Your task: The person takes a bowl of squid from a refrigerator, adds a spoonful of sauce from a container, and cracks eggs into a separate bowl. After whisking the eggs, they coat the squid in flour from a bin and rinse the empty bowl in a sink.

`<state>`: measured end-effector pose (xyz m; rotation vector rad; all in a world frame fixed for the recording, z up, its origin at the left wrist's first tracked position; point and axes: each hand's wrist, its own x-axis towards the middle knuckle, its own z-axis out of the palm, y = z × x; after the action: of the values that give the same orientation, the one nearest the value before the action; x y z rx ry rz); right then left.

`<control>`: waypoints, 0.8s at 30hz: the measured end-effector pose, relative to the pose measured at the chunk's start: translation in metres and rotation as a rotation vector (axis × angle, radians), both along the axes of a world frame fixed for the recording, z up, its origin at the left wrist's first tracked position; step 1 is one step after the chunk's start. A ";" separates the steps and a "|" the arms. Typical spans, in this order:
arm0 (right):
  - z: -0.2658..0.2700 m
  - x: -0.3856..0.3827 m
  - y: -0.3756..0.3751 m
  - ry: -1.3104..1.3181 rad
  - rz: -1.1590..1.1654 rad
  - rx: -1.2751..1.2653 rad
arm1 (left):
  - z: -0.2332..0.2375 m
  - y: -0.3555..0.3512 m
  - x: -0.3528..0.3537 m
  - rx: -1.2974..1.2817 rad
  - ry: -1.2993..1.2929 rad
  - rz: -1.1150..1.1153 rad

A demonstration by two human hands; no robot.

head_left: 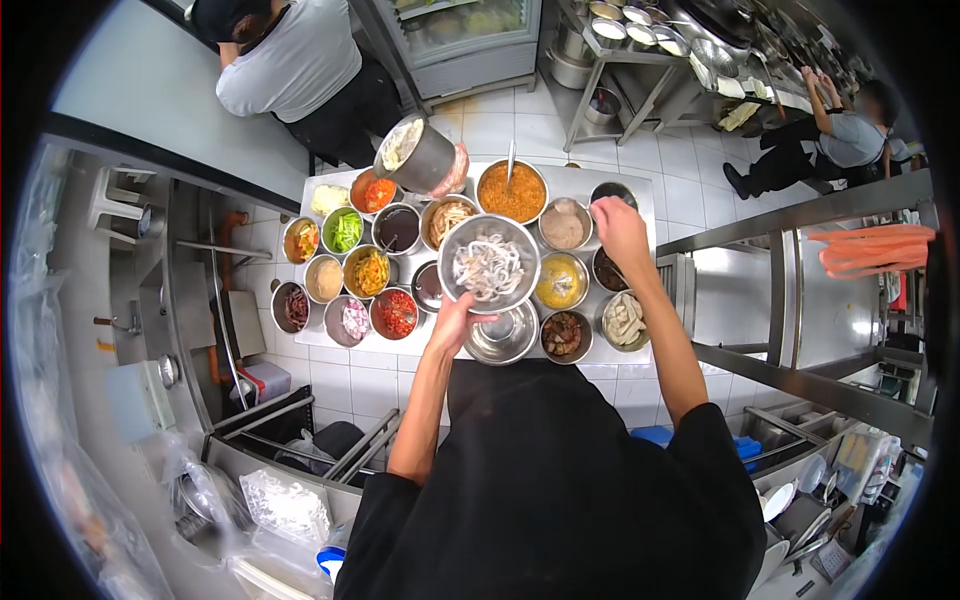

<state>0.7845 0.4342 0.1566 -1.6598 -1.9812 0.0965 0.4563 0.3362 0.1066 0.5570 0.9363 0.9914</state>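
My left hand grips the near edge of a steel bowl, raised over the table's other bowls. Whitish rings and strips that look like squid lie inside. An empty-looking steel bowl sits just below it. At the table's far right, my right hand has its fingers pinched together over or at a dark-filled bowl; whatever they hold is hidden. Near that hand stand a bowl of pale brown powder or paste, a bowl of yellow liquid and a bowl of pale pieces.
Several bowls of cut vegetables and sauces cover the steel table, among them green pieces and an orange mixture with a spoon. A large tilted pot stands at the back. Two people work beyond, one by the stove.
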 end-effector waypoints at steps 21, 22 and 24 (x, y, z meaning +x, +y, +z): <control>-0.042 0.026 0.009 0.291 -0.082 -0.270 | 0.012 0.013 0.023 0.052 0.090 -0.004; -0.022 0.023 -0.001 0.325 -0.089 -0.275 | 0.013 0.015 0.027 0.039 0.079 -0.025; -0.010 0.015 -0.014 0.383 0.007 -0.243 | 0.015 0.018 0.036 0.013 0.056 -0.078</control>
<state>0.7991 0.4205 0.1467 -1.6334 -1.7336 0.6317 0.4925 0.3545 0.1219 0.6310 0.9510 0.9162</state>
